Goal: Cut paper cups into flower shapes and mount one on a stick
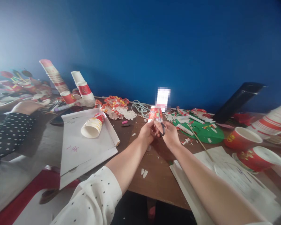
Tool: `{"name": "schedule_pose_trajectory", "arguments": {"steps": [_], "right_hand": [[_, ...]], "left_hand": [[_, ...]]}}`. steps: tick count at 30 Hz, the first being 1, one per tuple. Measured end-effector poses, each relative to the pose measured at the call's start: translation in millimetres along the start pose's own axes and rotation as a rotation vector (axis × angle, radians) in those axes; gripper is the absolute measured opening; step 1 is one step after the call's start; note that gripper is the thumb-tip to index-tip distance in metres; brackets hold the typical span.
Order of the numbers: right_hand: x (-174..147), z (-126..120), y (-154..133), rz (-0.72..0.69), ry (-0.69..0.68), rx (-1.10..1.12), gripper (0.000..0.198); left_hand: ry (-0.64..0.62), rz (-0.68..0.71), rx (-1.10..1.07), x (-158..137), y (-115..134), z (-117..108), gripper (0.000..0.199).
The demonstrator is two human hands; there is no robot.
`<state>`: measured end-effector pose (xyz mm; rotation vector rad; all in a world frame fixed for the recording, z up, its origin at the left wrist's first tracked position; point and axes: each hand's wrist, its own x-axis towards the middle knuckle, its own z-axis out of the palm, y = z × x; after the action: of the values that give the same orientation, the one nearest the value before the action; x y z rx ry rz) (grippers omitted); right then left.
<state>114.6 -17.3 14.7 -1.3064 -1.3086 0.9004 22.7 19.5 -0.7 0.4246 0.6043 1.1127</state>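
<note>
My right hand is closed around a pair of scissors with dark handles. Their blades point up and away from me, in front of a red and white paper cup. Close beside it, my left hand has its fingers pinched together, nearly touching the right hand. Whatever those left fingers hold is too small or hidden to make out. I cannot tell whether either hand touches the cup. A blurred-out bright rectangle stands at the cup's back, against the blue wall.
Paper cutouts and a coiled pale cord lie at the back. A paper cup rests on a white sheet at left. Scraps cover a green disc at right, near stacked cups. Another person's hand is far left.
</note>
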Motion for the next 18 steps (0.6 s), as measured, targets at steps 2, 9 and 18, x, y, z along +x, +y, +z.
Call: {"name": "schedule_pose_trajectory", "arguments": {"steps": [2,9,18], "right_hand": [[1.4,-1.8,1.9,-0.008,-0.005,0.000,0.046],[3.3,-3.3,-1.0,0.021,-0.009,0.083,0.043],[7.0,-7.9,-0.5,0.060,0.006,0.100,0.041]], "left_hand": [[0.000,0.022,-0.016,1.3,-0.8,-0.8,0.026],[0.086,0.048,-0.142,6.7,-2.2,-2.9,0.011],[0.131,0.014,-0.203,2.2,4.7,-3.3,0.015]]}}
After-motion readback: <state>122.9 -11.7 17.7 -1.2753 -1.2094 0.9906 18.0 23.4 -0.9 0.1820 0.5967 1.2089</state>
